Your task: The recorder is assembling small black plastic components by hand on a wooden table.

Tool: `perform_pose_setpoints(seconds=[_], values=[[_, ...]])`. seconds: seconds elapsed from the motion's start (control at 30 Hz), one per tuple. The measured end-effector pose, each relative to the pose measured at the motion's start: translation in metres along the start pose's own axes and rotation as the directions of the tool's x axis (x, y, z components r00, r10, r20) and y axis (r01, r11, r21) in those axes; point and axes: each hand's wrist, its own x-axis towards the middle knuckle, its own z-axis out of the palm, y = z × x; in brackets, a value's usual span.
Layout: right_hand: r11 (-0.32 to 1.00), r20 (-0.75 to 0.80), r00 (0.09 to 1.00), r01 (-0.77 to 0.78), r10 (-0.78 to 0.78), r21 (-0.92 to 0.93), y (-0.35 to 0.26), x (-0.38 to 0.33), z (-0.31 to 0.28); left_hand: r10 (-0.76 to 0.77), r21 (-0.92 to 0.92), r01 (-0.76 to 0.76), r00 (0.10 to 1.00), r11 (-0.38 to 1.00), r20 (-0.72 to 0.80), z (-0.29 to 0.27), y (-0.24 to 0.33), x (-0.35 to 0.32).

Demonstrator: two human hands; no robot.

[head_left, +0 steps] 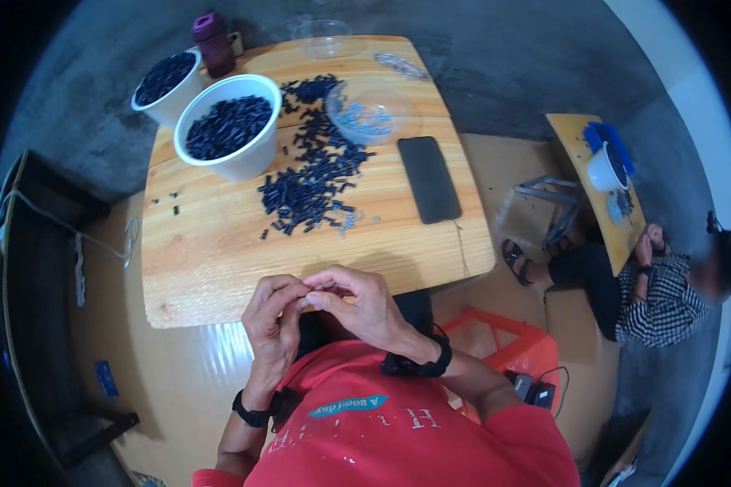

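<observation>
Item: my left hand (274,312) and right hand (357,302), fingertips pinched together on something too small to identify, at the tabletop (219,252) near edge. Dark pieces (313,183) heaped mid-tabletop. I'd judge steady, aligned fingertips serve best

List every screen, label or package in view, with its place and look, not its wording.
Phone: flat on the wooden table, right of the pile of dark pieces; black rectangle, screen dark.
Shirt label: on the red shirt; teal brush-stroke patch, pale lettering.
No packages.

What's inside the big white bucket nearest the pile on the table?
The big white bucket holds small dark blue pieces, filling it well below the rim. Only the top layer shows; anything beneath and the bucket's bottom are covered.
</observation>
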Motion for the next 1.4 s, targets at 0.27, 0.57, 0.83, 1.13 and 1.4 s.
perform_pose_setpoints(seconds=[0.27, 0.57, 0.83, 1.13, 1.4], values=[[0.984, -0.541, 0.823, 0.119, -0.172, -0.133, -0.011, -0.027, -0.064, -0.332, -0.131, 0.329, 0.943, 0.935, -0.003, -0.024, -0.012, -0.015], [0.942, -0.872, 0.393, -0.044, -0.291, -0.334, 0.097, -0.113, -0.259, -0.347, -0.157, 0.314, 0.898, 0.936, -0.272, -0.062, -0.049, -0.028], [0.941, -0.873, 0.423, -0.116, -0.244, -0.319, 0.096, -0.085, -0.25, -0.211, 0.213, 0.256, 0.955, 0.943, -0.21, -0.06, -0.058, 0.01], [0.94, -0.512, 0.855, -0.1, -0.086, -0.325, 0.023, -0.051, -0.093, -0.062, 0.51, 0.106, 0.993, 0.854, -0.103, -0.014, -0.068, 0.058], [0.788, -0.343, 0.916, -0.051, -0.208, -0.613, 0.014, 0.018, -0.056, -0.046, 0.518, 0.121, 0.987, 0.847, -0.155, -0.002, -0.073, 0.051]])
